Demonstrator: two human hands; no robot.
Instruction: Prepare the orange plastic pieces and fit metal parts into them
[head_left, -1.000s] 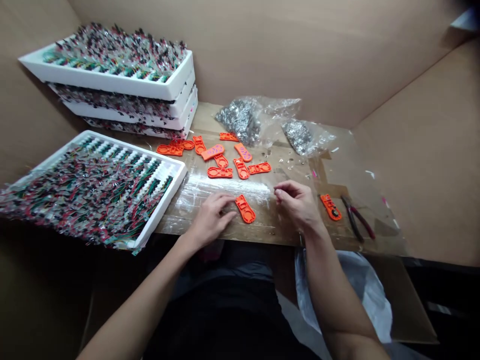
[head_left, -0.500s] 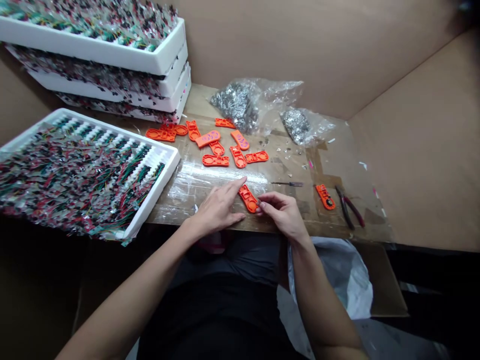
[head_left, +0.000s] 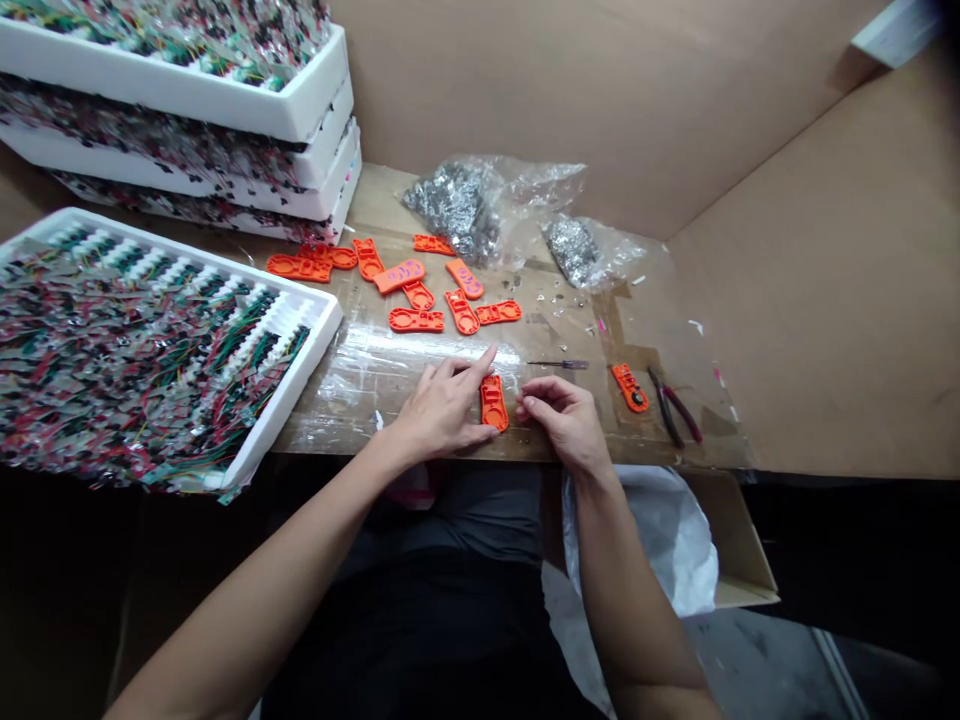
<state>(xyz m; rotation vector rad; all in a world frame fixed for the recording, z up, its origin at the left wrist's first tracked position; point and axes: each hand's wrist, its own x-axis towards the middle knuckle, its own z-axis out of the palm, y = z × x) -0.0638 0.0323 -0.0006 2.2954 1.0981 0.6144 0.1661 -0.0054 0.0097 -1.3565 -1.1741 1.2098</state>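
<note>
The person's two hands sit close together but apart at the front edge of the table, with a flat orange plastic piece (head_left: 493,403) lying upright between them. The left hand (head_left: 442,407) is spread open, palm down, its fingers (head_left: 457,372) reaching up along the piece's left edge, touching it or just beside it. The right hand (head_left: 562,420) is curled, its fingertips (head_left: 523,402) drawn together just beside the piece's right edge; whether they pinch anything small, I can't tell. The table (head_left: 375,195) is covered with clear plastic film (head_left: 390,372). Farther up it, a loose group of orange pieces (head_left: 416,320) lies near two clear bags of silvery bits (head_left: 452,210). To the right are a small screwdriver (head_left: 556,364), a single orange piece (head_left: 630,388) and red-handled pliers (head_left: 671,408). On the left, a white foam tray of wired parts (head_left: 285,345) lies beside a stack of similar trays (head_left: 187,120). A white plastic bag (head_left: 645,530) hangs below the table's edge.
</note>
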